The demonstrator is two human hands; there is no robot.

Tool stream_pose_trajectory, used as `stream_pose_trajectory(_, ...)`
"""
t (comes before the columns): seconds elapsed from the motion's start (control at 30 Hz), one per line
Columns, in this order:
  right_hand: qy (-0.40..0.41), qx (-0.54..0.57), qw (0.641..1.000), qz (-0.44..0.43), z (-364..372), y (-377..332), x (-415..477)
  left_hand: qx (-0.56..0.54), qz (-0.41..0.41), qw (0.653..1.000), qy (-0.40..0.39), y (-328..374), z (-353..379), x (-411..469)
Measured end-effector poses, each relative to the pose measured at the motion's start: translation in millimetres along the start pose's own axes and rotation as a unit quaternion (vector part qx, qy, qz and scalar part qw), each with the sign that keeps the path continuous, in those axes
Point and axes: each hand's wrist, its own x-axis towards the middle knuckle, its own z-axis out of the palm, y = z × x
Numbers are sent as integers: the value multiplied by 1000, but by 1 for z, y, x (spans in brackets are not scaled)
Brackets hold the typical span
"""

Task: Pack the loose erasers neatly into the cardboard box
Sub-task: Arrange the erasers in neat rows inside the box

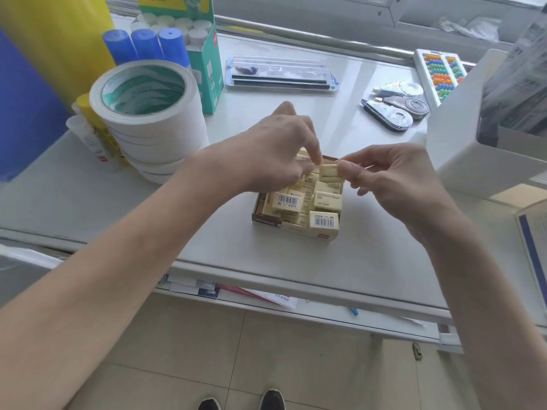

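A small cardboard box (268,221) sits in the middle of the white table, holding several cream-coloured wrapped erasers (324,221), some lying askew with barcodes up. My right hand (393,179) pinches one eraser (329,172) between thumb and fingers just above the box's far right corner. My left hand (275,155) hovers over the box's far left part with its fingers curled down among the erasers there; whether it grips one is hidden by the hand.
A tall stack of white tape rolls (148,113) stands left of the box. Blue-capped glue sticks (145,45) and a green carton (207,69) are behind. A ruler pack (281,74), correction tapes (396,109) and a white bin (473,137) lie at right.
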Motion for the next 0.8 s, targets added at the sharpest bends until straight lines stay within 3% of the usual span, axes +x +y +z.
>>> stream_pose_trajectory(0.43, 8, -18, 1000, -14, 6, 5, -2, 1, -12, 1000, -19, 4, -2, -5)
stream_pose_trajectory(0.63, 19, -92, 995, -46, 3, 3, -7, 23, 0, 1000, -4, 6, -5, -10)
stream_pose_trajectory(0.8, -70, -127, 988, -52, -10, -12, -26, -19, 31, 999, 26, 10, -17, -24)
